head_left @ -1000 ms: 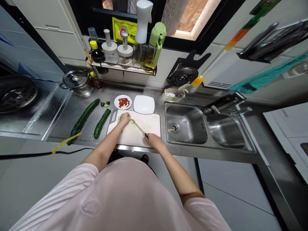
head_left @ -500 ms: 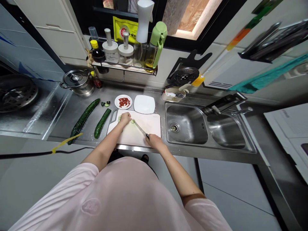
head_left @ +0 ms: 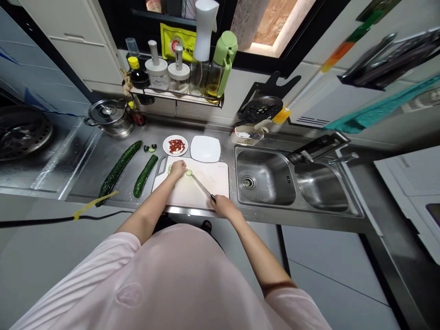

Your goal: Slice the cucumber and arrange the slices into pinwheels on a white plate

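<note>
On the cutting board (head_left: 202, 183), my right hand (head_left: 223, 205) grips the kitchen knife (head_left: 203, 187), its tip by a cucumber slice (head_left: 189, 173). My left hand (head_left: 178, 168) curls over the board's upper left; whatever its fingers cover is hidden.

Left grip (head_left: 178, 169) hides whatever sits beneath its fingers. Knife (head_left: 200, 185): handle mostly lost inside right grip (head_left: 223, 206). Red pieces (head_left: 176, 146) too small to identify. Yellow packet (head_left: 167, 40) part-covered by jars (head_left: 178, 79). Burner (head_left: 25, 133) cut by left edge; teal cloth (head_left: 364, 120) by right. Hanging utensils (head_left: 395, 66) blurred. Pink shirt (head_left: 178, 275) runs off bottom.
</note>
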### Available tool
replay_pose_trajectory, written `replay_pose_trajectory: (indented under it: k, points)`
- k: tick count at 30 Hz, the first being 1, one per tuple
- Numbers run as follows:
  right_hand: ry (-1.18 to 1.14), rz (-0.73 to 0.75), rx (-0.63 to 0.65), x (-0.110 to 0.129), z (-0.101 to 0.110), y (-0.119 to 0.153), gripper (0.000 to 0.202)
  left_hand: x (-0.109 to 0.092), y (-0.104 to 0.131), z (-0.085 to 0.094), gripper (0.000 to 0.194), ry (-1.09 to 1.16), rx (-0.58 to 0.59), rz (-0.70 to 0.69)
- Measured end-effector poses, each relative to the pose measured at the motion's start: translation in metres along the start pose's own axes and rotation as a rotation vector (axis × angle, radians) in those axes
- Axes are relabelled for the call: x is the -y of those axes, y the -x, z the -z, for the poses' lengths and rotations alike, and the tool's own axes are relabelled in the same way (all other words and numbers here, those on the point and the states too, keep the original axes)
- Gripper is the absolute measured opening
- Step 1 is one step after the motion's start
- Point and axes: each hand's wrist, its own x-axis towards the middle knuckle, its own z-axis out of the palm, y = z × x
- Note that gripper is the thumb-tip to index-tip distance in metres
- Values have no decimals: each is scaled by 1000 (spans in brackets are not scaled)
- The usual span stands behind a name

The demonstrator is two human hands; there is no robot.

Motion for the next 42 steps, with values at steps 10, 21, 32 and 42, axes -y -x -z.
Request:
replay_pose_trajectory:
  k: [10, 21, 32, 42]
  points:
    - [-10, 4, -6, 12, 5, -11, 39, 0, -2, 0, 17, -10, 6, 13]
    - [-15, 24, -19, 15, 7, -18, 37, 0, -3, -1, 16, -12, 5, 14]
    - [-16, 2, -26, 8, -2, -11, 37, 0, 0, -1, 18, -3, -6, 10]
    - [-29, -8, -21, 3, -11, -3, 37, 0, 6, 1, 16, -26, -14, -22]
